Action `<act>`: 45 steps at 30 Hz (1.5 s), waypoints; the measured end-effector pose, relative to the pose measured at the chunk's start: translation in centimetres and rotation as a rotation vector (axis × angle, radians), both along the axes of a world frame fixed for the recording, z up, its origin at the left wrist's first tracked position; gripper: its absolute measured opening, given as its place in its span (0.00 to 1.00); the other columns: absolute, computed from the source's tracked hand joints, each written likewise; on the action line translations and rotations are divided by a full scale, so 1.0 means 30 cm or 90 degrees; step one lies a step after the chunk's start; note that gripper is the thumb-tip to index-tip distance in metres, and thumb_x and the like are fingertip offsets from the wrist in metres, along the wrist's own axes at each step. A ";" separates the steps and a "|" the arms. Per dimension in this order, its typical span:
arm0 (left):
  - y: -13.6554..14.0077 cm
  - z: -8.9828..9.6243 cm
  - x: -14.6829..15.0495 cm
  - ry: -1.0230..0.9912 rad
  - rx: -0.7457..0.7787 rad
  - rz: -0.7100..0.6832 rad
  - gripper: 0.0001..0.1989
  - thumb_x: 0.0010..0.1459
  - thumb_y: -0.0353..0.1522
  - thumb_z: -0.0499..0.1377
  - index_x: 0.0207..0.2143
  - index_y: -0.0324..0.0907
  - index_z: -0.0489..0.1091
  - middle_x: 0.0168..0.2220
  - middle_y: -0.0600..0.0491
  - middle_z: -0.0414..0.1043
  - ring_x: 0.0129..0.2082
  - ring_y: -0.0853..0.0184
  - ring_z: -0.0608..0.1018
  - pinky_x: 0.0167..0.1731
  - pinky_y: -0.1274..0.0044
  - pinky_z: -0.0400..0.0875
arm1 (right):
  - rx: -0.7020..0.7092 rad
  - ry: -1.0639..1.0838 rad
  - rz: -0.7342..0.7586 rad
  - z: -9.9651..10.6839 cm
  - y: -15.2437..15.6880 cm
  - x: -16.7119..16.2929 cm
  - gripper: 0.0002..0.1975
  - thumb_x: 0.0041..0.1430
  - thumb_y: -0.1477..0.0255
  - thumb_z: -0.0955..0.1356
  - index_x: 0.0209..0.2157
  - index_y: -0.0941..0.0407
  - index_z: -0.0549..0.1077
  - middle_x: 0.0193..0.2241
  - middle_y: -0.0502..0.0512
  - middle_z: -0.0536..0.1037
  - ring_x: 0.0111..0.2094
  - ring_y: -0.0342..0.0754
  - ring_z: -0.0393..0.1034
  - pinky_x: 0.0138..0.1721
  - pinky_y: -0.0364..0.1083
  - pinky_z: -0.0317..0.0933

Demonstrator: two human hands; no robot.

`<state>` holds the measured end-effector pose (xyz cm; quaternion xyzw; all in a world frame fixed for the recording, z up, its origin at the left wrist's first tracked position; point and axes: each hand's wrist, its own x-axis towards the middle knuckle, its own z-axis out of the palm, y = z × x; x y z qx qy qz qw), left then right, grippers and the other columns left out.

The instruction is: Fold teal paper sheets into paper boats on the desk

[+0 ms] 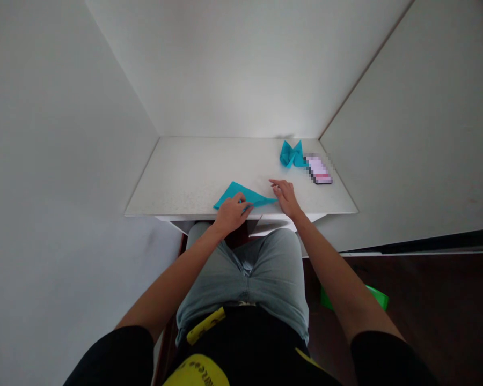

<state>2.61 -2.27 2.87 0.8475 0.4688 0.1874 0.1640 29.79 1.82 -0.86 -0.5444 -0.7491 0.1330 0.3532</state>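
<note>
A folded sheet of blue paper (236, 189), roughly triangular, lies at the front edge of the white table, its narrow tip pointing right. My left hand (231, 212) rests over its lower middle, with thumb and fingers closed on the paper's near edge and covering part of it. At the right tip is my right hand (287, 198), with its fingers stretched forward over the tabletop and apart. The side of that hand meets or nearly meets the tip; exact contact is unclear.
Toward the back right of the table (193, 166) stands a folded blue paper shape (291, 154) with two upright points. A phone (320, 169), blurred out, lies beside it. Walls enclose the table at the back and sides. A green object (376, 296) is on the dark floor.
</note>
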 end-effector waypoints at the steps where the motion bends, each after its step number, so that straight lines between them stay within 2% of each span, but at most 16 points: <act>1: 0.011 0.011 -0.011 -0.075 -0.025 0.045 0.16 0.73 0.40 0.56 0.47 0.45 0.82 0.50 0.44 0.78 0.49 0.56 0.80 0.55 0.65 0.74 | 0.009 0.022 -0.017 -0.005 0.003 0.006 0.32 0.78 0.50 0.52 0.65 0.49 0.74 0.50 0.61 0.80 0.54 0.59 0.72 0.63 0.61 0.61; 4: 0.061 0.048 -0.039 -0.339 -0.090 0.206 0.18 0.74 0.44 0.55 0.48 0.42 0.79 0.49 0.47 0.82 0.49 0.58 0.81 0.53 0.67 0.78 | 0.057 0.094 -0.101 -0.012 0.005 0.021 0.33 0.78 0.49 0.50 0.68 0.48 0.70 0.51 0.61 0.78 0.54 0.59 0.71 0.61 0.61 0.64; 7: 0.111 0.068 -0.065 -0.564 -0.154 0.336 0.21 0.75 0.43 0.53 0.60 0.41 0.72 0.56 0.46 0.81 0.51 0.59 0.83 0.52 0.67 0.81 | 0.115 0.165 -0.208 0.016 -0.031 -0.017 0.32 0.78 0.51 0.48 0.70 0.48 0.66 0.51 0.63 0.75 0.54 0.59 0.70 0.56 0.60 0.68; 8: 0.123 0.065 -0.075 -0.610 -0.169 0.364 0.22 0.75 0.42 0.52 0.63 0.42 0.69 0.59 0.45 0.80 0.52 0.59 0.83 0.50 0.67 0.82 | 0.123 0.181 -0.219 0.034 -0.058 -0.050 0.31 0.78 0.52 0.49 0.70 0.49 0.66 0.51 0.63 0.74 0.53 0.59 0.71 0.55 0.59 0.69; 10: 0.132 0.043 -0.098 -0.639 -0.170 0.416 0.25 0.74 0.41 0.53 0.68 0.43 0.62 0.61 0.43 0.77 0.53 0.59 0.83 0.49 0.67 0.83 | 0.109 0.197 -0.142 0.079 -0.135 -0.155 0.28 0.78 0.53 0.55 0.66 0.50 0.71 0.48 0.63 0.75 0.48 0.58 0.72 0.52 0.58 0.70; 12: 0.121 0.007 -0.120 -0.580 -0.139 0.458 0.31 0.70 0.39 0.58 0.72 0.43 0.56 0.63 0.41 0.75 0.55 0.57 0.82 0.54 0.64 0.81 | 0.083 0.201 0.015 0.122 -0.232 -0.299 0.22 0.77 0.55 0.59 0.60 0.47 0.75 0.47 0.61 0.76 0.48 0.58 0.72 0.53 0.59 0.70; 15: 0.086 -0.046 -0.134 -0.380 -0.057 0.506 0.47 0.60 0.36 0.67 0.75 0.39 0.48 0.68 0.35 0.67 0.65 0.50 0.74 0.65 0.58 0.72 | 0.035 0.144 0.254 0.156 -0.375 -0.534 0.15 0.74 0.58 0.66 0.57 0.46 0.76 0.53 0.58 0.77 0.56 0.58 0.71 0.61 0.61 0.66; 17: 0.069 -0.065 -0.133 -0.236 0.000 0.505 0.50 0.56 0.36 0.69 0.75 0.39 0.49 0.73 0.32 0.57 0.72 0.44 0.64 0.69 0.54 0.64 | 0.001 0.100 0.317 0.157 -0.452 -0.660 0.20 0.71 0.57 0.70 0.60 0.48 0.75 0.60 0.62 0.75 0.61 0.61 0.68 0.63 0.62 0.65; 20: 0.078 -0.068 -0.133 -0.107 0.051 0.451 0.38 0.63 0.39 0.64 0.73 0.41 0.58 0.74 0.35 0.53 0.76 0.44 0.58 0.72 0.53 0.56 | -0.046 0.099 0.281 0.154 -0.540 -0.764 0.21 0.71 0.60 0.71 0.61 0.49 0.73 0.64 0.63 0.72 0.65 0.63 0.64 0.67 0.65 0.60; 22: 0.106 -0.064 -0.142 -0.088 0.064 0.426 0.31 0.67 0.41 0.59 0.70 0.42 0.63 0.72 0.36 0.58 0.74 0.46 0.60 0.72 0.54 0.55 | -0.072 0.139 0.298 0.164 -0.578 -0.783 0.21 0.70 0.61 0.71 0.62 0.49 0.73 0.63 0.62 0.72 0.65 0.61 0.64 0.68 0.62 0.62; 25: 0.167 -0.061 -0.172 -0.107 0.059 0.478 0.28 0.68 0.44 0.59 0.66 0.42 0.67 0.69 0.37 0.65 0.71 0.47 0.64 0.71 0.55 0.57 | -0.110 0.199 0.370 0.190 -0.593 -0.777 0.23 0.69 0.60 0.73 0.62 0.48 0.72 0.61 0.60 0.72 0.64 0.57 0.66 0.67 0.58 0.64; 30: 0.252 -0.075 -0.242 -0.156 0.031 0.558 0.23 0.70 0.44 0.60 0.61 0.44 0.72 0.64 0.42 0.73 0.67 0.49 0.70 0.69 0.56 0.60 | -0.165 0.225 0.307 0.227 -0.568 -0.773 0.28 0.68 0.61 0.74 0.65 0.54 0.69 0.68 0.66 0.66 0.71 0.57 0.60 0.72 0.59 0.56; 33: 0.273 -0.087 -0.275 -0.202 0.029 0.556 0.19 0.73 0.42 0.55 0.59 0.45 0.74 0.63 0.45 0.76 0.66 0.53 0.73 0.69 0.60 0.62 | -0.178 0.244 0.412 0.255 -0.569 -0.780 0.22 0.68 0.58 0.74 0.59 0.51 0.74 0.65 0.61 0.71 0.68 0.54 0.66 0.70 0.55 0.60; 36: 0.280 -0.094 -0.286 -0.221 0.034 0.550 0.20 0.74 0.41 0.51 0.59 0.45 0.74 0.63 0.46 0.77 0.65 0.55 0.74 0.69 0.62 0.62 | -0.200 0.266 0.433 0.272 -0.564 -0.787 0.17 0.71 0.60 0.72 0.57 0.50 0.76 0.60 0.58 0.75 0.64 0.51 0.70 0.68 0.52 0.63; 40: 0.277 -0.095 -0.278 -0.166 0.026 0.536 0.23 0.70 0.44 0.57 0.61 0.43 0.73 0.63 0.44 0.76 0.66 0.51 0.73 0.69 0.59 0.62 | -0.203 0.260 0.319 0.263 -0.581 -0.780 0.28 0.66 0.62 0.75 0.64 0.53 0.70 0.69 0.65 0.65 0.72 0.57 0.60 0.73 0.59 0.56; 45: 0.264 -0.093 -0.267 -0.093 0.022 0.493 0.32 0.65 0.49 0.63 0.65 0.44 0.69 0.66 0.42 0.73 0.68 0.47 0.69 0.69 0.56 0.61 | -0.222 0.283 0.436 0.259 -0.611 -0.750 0.18 0.69 0.59 0.73 0.55 0.50 0.75 0.62 0.59 0.73 0.65 0.52 0.69 0.68 0.53 0.64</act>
